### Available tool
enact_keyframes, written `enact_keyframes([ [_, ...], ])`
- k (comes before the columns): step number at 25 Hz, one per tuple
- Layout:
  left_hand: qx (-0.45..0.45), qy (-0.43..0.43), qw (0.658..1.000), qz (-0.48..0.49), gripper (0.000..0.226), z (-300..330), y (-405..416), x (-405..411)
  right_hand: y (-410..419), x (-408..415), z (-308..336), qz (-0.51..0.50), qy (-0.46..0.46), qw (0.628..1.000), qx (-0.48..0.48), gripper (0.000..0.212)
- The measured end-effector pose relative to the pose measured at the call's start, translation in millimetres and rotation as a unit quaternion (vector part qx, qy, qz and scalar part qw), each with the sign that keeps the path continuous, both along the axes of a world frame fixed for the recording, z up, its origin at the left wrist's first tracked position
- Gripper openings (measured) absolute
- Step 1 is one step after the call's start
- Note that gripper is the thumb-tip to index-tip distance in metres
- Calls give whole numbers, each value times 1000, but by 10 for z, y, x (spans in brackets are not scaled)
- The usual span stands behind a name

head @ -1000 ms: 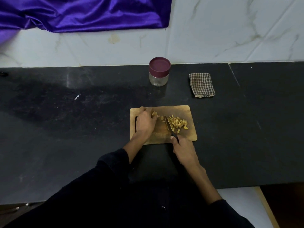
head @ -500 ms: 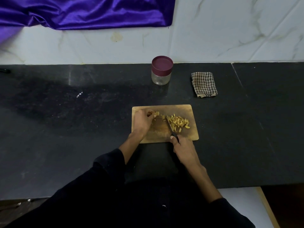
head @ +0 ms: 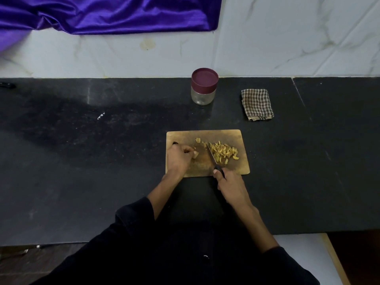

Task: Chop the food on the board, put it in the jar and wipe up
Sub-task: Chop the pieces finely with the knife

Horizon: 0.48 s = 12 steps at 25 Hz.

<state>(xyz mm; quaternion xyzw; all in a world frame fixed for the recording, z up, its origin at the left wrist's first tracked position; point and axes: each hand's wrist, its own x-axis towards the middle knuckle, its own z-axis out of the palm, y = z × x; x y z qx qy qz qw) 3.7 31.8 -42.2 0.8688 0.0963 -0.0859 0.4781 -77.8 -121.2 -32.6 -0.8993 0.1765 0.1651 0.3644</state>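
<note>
Left hand (head: 178, 159) drawn back from far board (head: 207, 153) edge, pinching uncut piece (head: 195, 154); right hand (head: 231, 185) gripping knife (head: 212, 157) beside chopped pile (head: 224, 153); chopping unfinished, jar (head: 204, 86) lidded.

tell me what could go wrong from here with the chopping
The left hand pinches a small piece of food close to the knife blade, so a slip could nick a fingertip. The chopped pile sits toward the right edge of the board; a careless sweep might push bits onto the counter. The jar has its lid on, so the right hand must put the knife down to open it.
</note>
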Motion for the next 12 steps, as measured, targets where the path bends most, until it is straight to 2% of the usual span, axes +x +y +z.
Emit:
enact_keyframes([
  [7, -19, 5, 1000, 6, 13, 52, 50, 21, -3, -4, 8, 7, 3, 1000, 3, 34],
  [12, 49, -27, 997, -52, 14, 26, -13, 102, -7, 0, 40, 4, 7, 1000, 5, 34],
])
